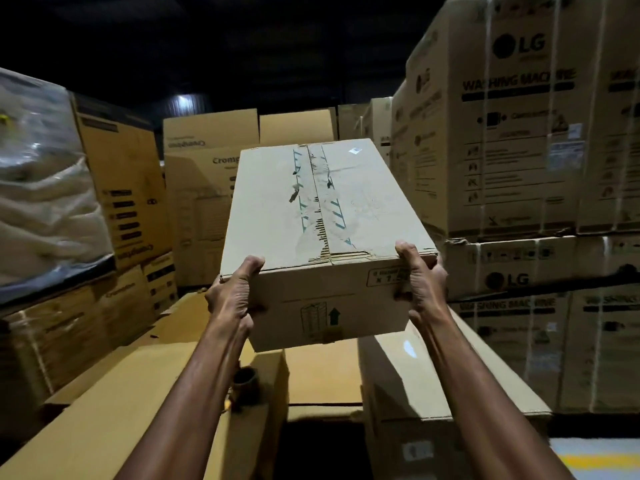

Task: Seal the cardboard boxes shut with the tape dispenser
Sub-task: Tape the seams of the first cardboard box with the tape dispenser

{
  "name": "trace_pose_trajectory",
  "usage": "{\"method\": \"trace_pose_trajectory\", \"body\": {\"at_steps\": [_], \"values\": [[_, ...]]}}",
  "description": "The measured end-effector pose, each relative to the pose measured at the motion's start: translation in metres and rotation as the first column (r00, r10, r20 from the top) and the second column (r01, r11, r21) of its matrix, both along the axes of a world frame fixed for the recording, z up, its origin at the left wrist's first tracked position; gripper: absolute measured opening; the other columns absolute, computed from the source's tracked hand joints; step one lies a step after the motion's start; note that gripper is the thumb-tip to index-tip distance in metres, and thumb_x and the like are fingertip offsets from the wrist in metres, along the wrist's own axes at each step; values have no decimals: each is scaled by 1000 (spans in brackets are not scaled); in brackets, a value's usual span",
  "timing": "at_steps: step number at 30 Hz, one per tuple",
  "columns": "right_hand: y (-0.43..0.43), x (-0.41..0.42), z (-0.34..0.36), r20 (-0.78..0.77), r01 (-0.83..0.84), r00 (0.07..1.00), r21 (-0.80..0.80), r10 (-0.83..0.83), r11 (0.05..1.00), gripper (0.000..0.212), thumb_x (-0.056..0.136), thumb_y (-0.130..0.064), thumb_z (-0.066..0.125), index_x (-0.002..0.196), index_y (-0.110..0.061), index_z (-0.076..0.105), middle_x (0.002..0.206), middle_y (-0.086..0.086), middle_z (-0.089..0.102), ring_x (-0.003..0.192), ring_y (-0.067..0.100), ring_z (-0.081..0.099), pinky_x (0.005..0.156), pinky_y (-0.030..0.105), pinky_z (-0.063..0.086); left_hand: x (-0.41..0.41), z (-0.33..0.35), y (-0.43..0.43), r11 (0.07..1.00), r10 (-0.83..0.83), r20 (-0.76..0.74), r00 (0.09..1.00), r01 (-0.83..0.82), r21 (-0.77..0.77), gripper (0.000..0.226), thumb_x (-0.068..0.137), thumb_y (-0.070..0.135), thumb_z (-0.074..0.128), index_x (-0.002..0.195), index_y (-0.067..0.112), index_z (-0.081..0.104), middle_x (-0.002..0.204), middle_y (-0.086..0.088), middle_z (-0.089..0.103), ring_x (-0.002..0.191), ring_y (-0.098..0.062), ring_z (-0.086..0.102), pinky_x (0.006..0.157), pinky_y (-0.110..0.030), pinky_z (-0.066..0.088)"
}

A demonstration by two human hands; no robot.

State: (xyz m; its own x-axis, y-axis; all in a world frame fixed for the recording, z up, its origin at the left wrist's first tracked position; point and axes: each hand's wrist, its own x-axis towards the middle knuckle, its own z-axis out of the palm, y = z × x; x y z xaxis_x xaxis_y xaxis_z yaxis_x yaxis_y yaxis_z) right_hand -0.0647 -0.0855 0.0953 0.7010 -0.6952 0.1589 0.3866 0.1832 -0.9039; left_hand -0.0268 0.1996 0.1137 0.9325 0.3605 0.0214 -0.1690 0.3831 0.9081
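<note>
A long cardboard box is held up in the air in front of me, its top flaps closed and its centre seam lined with torn old tape. My left hand grips its near left corner, thumb on top. On the near right corner, my right hand grips the same way. A tape dispenser with a dark roll lies below on a flat carton, partly hidden by my left forearm.
Flat cartons lie under the held box. Stacked washing machine cartons stand close on the right. More cartons stand behind, and a plastic-wrapped stack is at the left. A dark gap opens between the near cartons.
</note>
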Motion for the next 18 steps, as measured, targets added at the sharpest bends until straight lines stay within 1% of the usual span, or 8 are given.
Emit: {"method": "trace_pose_trajectory", "body": {"at_steps": [2, 6, 8, 10, 12, 14, 16, 18], "values": [[47, 16, -5, 5, -14, 1000, -6, 14, 1000, 113, 46, -76, 89, 144, -34, 51, 127, 2, 68, 111, 24, 66, 88, 62, 59, 9, -3, 51, 1000, 31, 11, 999, -31, -3, 124, 26, 50, 97, 138, 13, 60, 120, -9, 69, 105, -28, 62, 78, -63, 60], [146, 32, -6, -22, -90, 996, -24, 89, 996, 81, 70, -57, 88, 137, -29, 54, 116, 2, 69, 103, 22, 66, 79, 64, 60, 27, -8, 149, 997, 78, 17, 997, -79, 6, 126, 27, 49, 96, 140, 12, 57, 124, -9, 66, 111, -30, 59, 90, -62, 56], [189, 46, -13, -34, -126, 991, -7, 126, 992, 89, 69, -59, 88, 144, -29, 50, 116, 4, 69, 103, 23, 66, 77, 66, 60, 31, -10, 191, 995, 99, 8, 995, -99, 10, 120, 28, 48, 96, 136, 12, 60, 121, -8, 67, 110, -31, 59, 89, -64, 55], [232, 63, -23, -64, -138, 988, 1, 138, 990, 111, 55, -73, 88, 149, -32, 46, 122, 7, 68, 107, 26, 65, 79, 67, 60, 38, -14, 235, 991, 130, -1, 991, -130, 16, 111, 26, 47, 96, 128, 14, 65, 113, -5, 71, 106, -29, 62, 88, -65, 55], [266, 89, -37, -78, -123, 989, -13, 122, 992, 122, 46, -81, 86, 150, -33, 45, 128, 10, 66, 112, 29, 64, 84, 67, 58, 46, -18, 273, 989, 148, -13, 989, -148, 11, 109, 26, 45, 95, 126, 13, 67, 111, -5, 72, 104, -29, 63, 85, -67, 56], [301, 104, -39, -106, -124, 987, -9, 123, 992, 122, 44, -82, 85, 148, -30, 48, 132, 11, 64, 115, 31, 63, 85, 66, 58, 54, -22, 305, 988, 155, -21, 988, -155, 10, 100, 26, 44, 95, 117, 13, 69, 108, -6, 72, 103, -30, 64, 80, -70, 55], [337, 115, -37, -129, -141, 982, -24, 137, 990, 114, 52, -75, 83, 149, -27, 49, 132, 12, 64, 114, 31, 63, 87, 63, 58, 65, -26, 336, 988, 157, -38, 987, -157, 13, 89, 26, 44, 94, 107, 15, 71, 103, -5, 74, 101, -30, 66, 77, -72, 54], [365, 128, -37, -131, -168, 978, -26, 163, 986, 109, 60, -68, 82, 153, -25, 45, 130, 13, 63, 112, 31, 62, 88, 60, 59, 79, -32, 365, 988, 154, -66, 986, -154, -1, 89, 26, 43, 95, 108, 16, 71, 102, -7, 74, 98, -30, 68, 72, -71, 53]]}}
